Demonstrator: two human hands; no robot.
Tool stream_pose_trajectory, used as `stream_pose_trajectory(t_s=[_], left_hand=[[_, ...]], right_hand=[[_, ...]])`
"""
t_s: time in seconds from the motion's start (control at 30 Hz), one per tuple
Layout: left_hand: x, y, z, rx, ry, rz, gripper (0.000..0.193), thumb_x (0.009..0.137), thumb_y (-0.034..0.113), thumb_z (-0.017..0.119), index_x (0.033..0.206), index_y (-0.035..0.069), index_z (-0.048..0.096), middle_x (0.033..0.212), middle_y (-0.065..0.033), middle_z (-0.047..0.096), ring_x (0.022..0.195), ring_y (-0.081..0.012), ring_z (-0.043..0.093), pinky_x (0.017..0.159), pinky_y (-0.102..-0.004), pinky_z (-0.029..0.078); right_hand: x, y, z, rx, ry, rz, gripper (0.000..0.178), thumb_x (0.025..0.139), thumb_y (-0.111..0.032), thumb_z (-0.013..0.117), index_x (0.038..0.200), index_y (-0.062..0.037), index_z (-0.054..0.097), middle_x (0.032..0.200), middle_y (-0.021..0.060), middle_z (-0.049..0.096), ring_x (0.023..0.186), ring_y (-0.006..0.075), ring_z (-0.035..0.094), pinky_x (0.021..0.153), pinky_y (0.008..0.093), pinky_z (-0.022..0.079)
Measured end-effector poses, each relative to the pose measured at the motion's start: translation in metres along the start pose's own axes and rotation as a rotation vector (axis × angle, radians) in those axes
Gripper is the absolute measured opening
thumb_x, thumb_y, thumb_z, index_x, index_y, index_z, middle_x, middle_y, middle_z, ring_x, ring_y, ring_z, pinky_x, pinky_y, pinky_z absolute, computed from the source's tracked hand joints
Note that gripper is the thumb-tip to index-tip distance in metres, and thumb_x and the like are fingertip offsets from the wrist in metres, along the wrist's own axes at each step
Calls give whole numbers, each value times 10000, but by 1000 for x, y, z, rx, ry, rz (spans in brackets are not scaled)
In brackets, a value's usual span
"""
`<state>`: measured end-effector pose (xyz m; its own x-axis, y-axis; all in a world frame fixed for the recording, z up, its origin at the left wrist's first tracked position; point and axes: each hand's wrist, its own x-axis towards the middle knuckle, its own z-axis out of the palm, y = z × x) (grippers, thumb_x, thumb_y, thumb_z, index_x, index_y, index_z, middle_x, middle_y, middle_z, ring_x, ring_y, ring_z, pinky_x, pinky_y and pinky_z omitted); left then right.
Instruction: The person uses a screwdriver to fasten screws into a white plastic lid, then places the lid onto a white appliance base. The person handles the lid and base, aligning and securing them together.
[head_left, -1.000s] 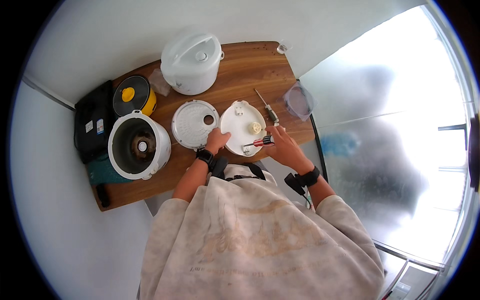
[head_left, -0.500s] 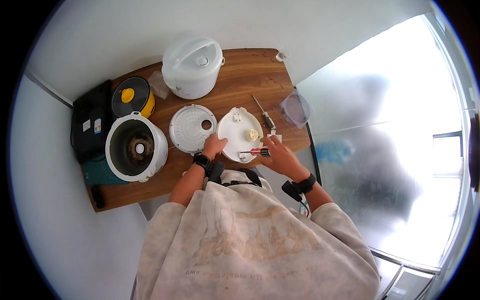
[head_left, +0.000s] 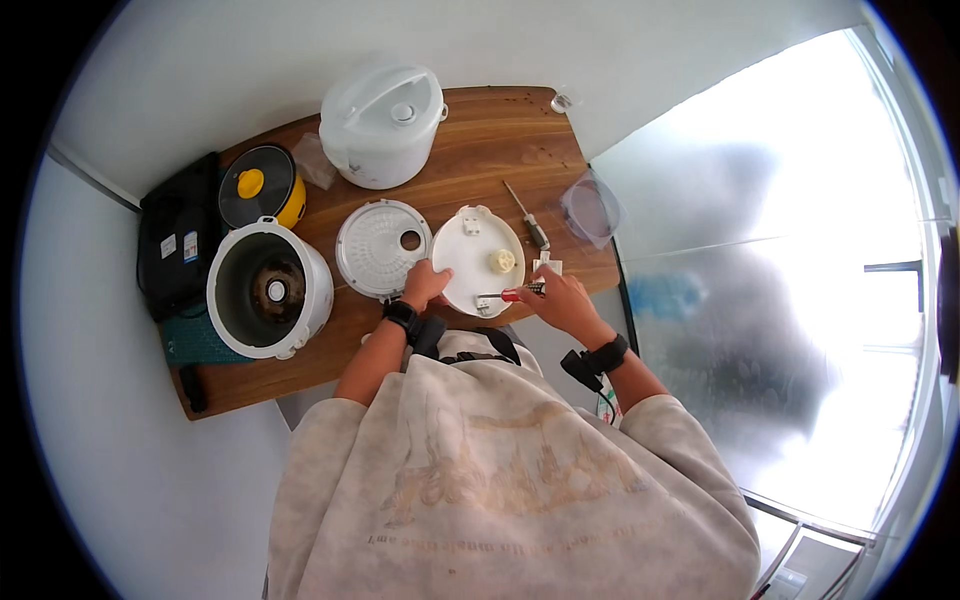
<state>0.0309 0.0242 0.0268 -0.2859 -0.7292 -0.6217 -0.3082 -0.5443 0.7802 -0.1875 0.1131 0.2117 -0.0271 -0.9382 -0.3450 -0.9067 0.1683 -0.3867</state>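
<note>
A white oval lid point(head_left: 465, 265) lies with its hollow inside up on the wooden table, in front of me. My left hand point(head_left: 425, 283) is closed on its left rim, the thumb over the edge. In my right hand point(head_left: 566, 303) is a screwdriver with a red and black handle point(head_left: 513, 294). Its shaft points left, to a small white fitting point(head_left: 484, 304) at the lid's near edge; whether the tip touches a screw is too small to tell. A cream round knob-like part point(head_left: 502, 261) sits inside the lid. Left of it lies a round perforated disc point(head_left: 382, 250) with one hole.
A second screwdriver point(head_left: 527, 216) and a clear plastic tub point(head_left: 592, 209) lie to the right. At the left stand an open white cooker body point(head_left: 318, 290), a yellow pot with a dark lid point(head_left: 262, 187) and a black case point(head_left: 180, 235). A lidded white cooker point(head_left: 380, 130) stands at the back.
My right fingers have moved further along the screwdriver, covering more of its handle. My left hand keeps its hold on the lid. The whole view has shifted slightly.
</note>
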Motion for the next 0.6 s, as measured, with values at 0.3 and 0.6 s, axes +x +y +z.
stream_pose_trajectory(t_s=[0.3,0.6], left_hand=[[-6,5,3,-9,18,38,396,864,165,655,1070,-171,622,935,-231,700,643,-294,716,449,-362,596],[-6,2,0,2,7,17,398,880,192,664,1112,-129,628,965,-204,701,681,-259,715,459,-335,600]], right_hand=[[-1,6,-1,14,41,-153,300,887,-235,682,1009,21,583,898,234,663,848,405,655,737,480,531],[-4,0,2,-126,95,-265,344,863,-289,681,1079,-36,594,856,186,667,815,385,659,744,477,524]])
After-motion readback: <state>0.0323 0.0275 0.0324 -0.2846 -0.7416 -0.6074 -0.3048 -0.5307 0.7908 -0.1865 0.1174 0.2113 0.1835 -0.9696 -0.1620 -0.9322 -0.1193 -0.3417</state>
